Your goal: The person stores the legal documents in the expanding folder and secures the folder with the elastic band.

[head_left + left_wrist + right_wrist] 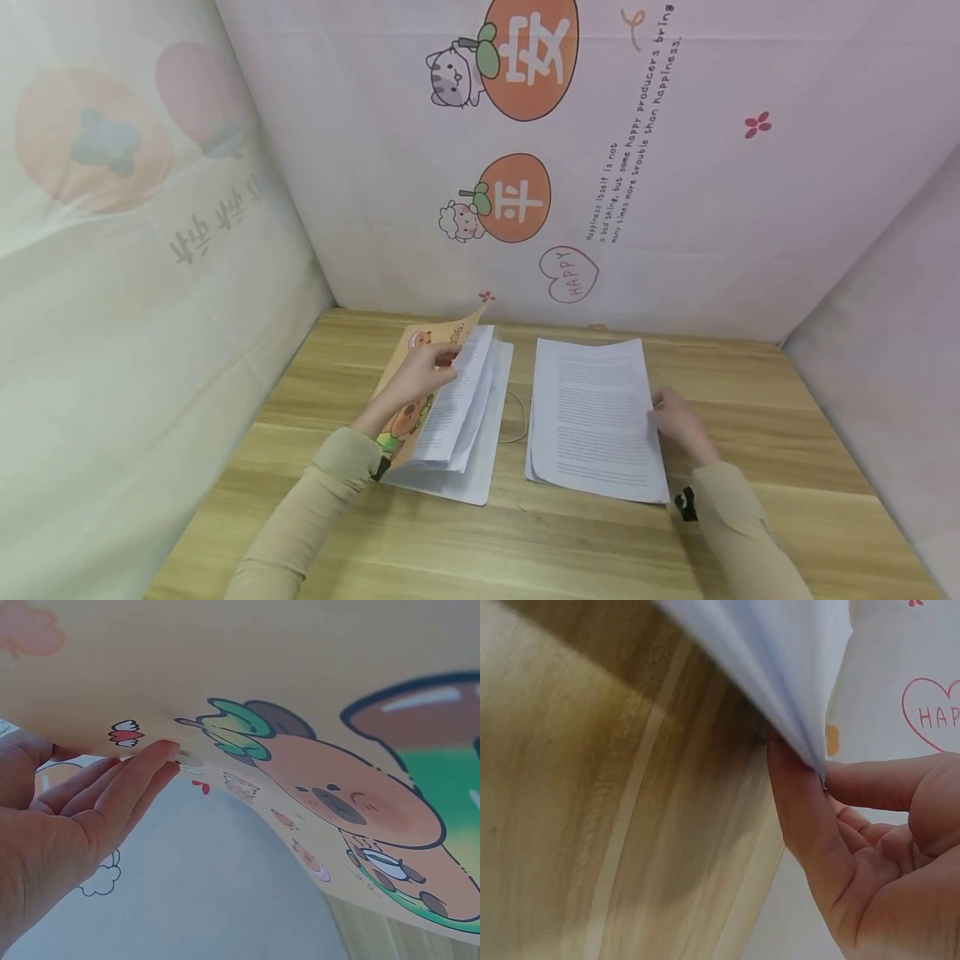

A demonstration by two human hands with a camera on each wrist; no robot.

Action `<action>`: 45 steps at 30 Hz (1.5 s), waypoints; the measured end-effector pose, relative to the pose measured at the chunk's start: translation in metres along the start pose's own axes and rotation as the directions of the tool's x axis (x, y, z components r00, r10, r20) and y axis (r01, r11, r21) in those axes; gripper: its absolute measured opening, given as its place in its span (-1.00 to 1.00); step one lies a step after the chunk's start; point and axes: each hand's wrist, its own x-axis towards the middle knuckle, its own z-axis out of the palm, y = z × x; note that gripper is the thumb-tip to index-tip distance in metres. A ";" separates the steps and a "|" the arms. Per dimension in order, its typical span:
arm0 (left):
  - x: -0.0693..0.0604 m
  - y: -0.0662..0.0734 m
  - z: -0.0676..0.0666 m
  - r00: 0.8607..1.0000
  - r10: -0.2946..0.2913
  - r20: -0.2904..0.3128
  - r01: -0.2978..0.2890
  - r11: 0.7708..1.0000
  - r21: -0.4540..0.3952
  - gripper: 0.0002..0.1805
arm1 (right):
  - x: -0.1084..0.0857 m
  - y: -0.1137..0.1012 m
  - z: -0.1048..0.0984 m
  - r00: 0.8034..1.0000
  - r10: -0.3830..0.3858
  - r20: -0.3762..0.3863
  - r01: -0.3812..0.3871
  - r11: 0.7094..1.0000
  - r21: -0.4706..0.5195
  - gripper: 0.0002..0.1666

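An orange folder with a cartoon-printed cover (408, 417) lies at the left on the table, its cover raised at an angle. Printed sheets (455, 408) stand partly lifted inside it, above the white inner back (480, 487). My left hand (420, 375) pinches the raised cover near its free edge; in the left wrist view its fingers (142, 776) rest against the printed outer side, with the thumb partly hidden. To the right lies a stack of printed paper (596, 417). My right hand (678, 421) pinches its right edge between thumb and finger, as the right wrist view shows.
A thin elastic loop (517, 417) lies between the folder and the paper stack. The wooden table (555, 550) meets a printed white cloth wall (675, 275) at the back. More cloth hangs at the left (247, 325) and right (885, 333).
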 end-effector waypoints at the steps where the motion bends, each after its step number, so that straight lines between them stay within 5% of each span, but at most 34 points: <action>1: 0.000 0.000 0.000 1.000 -0.003 0.002 0.003 1.000 -0.001 -0.44 | -0.001 0.000 -0.001 1.000 -0.007 0.003 0.007 1.000 0.006 -0.55; 15: 0.002 0.004 0.000 1.000 -0.025 -0.015 0.025 1.000 -0.002 -0.46 | -0.004 0.017 -0.011 0.997 -0.030 0.068 0.016 0.979 0.202 -0.51; 25: 0.006 0.004 0.001 0.999 -0.024 -0.022 0.023 0.999 -0.027 -0.48 | -0.010 0.020 -0.020 0.996 -0.048 0.073 0.028 0.968 0.248 -0.47; 36: 0.004 0.004 -0.001 0.999 -0.025 -0.044 0.023 0.999 -0.049 -0.49 | -0.014 0.007 -0.023 0.994 -0.043 0.097 0.009 0.943 0.332 -0.46; 45: 0.002 0.006 -0.003 0.996 -0.043 -0.079 0.039 0.998 -0.052 -0.52 | -0.010 -0.007 -0.006 0.991 -0.089 0.100 0.042 0.917 0.398 -0.52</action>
